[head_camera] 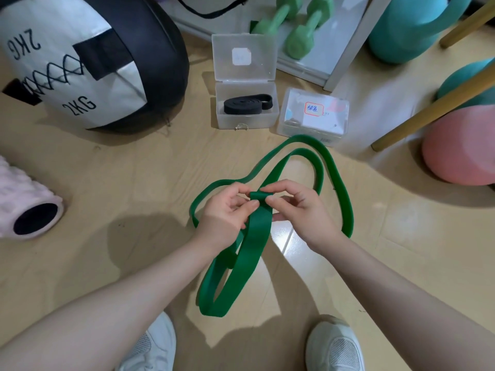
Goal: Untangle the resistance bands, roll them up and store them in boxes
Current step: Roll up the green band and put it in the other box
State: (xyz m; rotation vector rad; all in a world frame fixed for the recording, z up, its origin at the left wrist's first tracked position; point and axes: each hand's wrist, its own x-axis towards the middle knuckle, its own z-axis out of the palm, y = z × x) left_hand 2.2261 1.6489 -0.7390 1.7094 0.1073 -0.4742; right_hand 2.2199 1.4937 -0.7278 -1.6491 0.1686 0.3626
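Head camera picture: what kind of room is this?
Probably a home workout corner: green hexagonal dumbbells, a black-and-white 2KG weight bag and a pink bumpy foam roller lie on the wooden floor.

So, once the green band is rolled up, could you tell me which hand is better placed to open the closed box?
Probably the right hand: the closed box lies ahead on its side, while the left hand sits nearer the open box.

Open box lying far centre, rolled band sitting in it; shut box lying right beside; bag sitting far left; roller lying left.
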